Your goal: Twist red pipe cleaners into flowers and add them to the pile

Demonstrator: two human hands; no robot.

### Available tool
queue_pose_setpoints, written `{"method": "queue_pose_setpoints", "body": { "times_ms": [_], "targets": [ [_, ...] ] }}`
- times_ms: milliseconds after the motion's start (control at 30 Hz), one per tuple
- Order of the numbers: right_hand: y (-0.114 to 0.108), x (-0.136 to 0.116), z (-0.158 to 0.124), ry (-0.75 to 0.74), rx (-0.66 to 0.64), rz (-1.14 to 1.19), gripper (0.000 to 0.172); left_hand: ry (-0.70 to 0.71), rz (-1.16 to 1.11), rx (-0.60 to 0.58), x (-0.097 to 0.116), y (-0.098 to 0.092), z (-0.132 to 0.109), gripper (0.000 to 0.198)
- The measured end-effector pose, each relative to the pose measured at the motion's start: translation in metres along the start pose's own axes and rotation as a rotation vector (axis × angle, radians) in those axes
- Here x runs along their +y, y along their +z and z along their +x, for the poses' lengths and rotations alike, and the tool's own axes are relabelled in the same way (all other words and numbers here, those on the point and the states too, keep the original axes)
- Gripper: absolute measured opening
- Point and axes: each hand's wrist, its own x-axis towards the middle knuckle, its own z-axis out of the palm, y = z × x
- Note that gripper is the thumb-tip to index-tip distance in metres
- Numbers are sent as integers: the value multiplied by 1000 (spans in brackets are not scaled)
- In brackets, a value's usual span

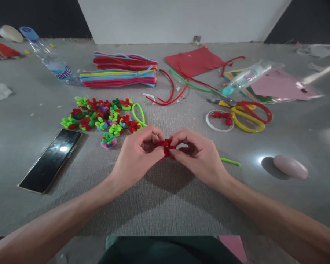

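- Far left on the grey table: a dark phone, flat, screen up, long axis slanting away to the right.
- Behind it, a clear water bottle on its side, cap towards the far left corner.
- Right of the phone, a heap of small pipe-cleaner flowers in red, green and purple; beyond the heap, a stacked bundle of coloured pipe cleaners, lengthwise left to right.
- Left hand: low over the table, just right of the flowers, fingers curled in and thumb pressed against fingertips, pinching the left side of a red pipe-cleaner piece.
- Red pipe-cleaner piece: a short bent clump, held between both hands, near the middle of the table; mostly hidden by fingers, so cannot tell its long axis or which way it points.
- Right hand: mirrors the left, fingers bent tight, thumb and forefinger nipping the right side of the same piece, fingertips nearly meeting those of the left hand.
- Just right of that wrist, a short green pipe-cleaner offcut, lying roughly left to right.
- Farther back on the right: yellow and red scissors, blades pointing left.
- Far right: a pink oval object, well apart from the hands.
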Motion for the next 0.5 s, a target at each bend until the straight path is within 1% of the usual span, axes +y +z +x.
{"method": "queue_pose_setpoints", "body": {
  "times_ms": [300,433,500],
  "targets": [
    [2,-5,0,-17,-26,-22,10,56,122,-14,2,0,0,16],
    [4,-7,-1,-2,-6,-79,13,57,163,-29,4,1,0,23],
    [4,-8,-1,-11,4,-122,15,48,167,-44,3,1,1,23]
  ]
}}
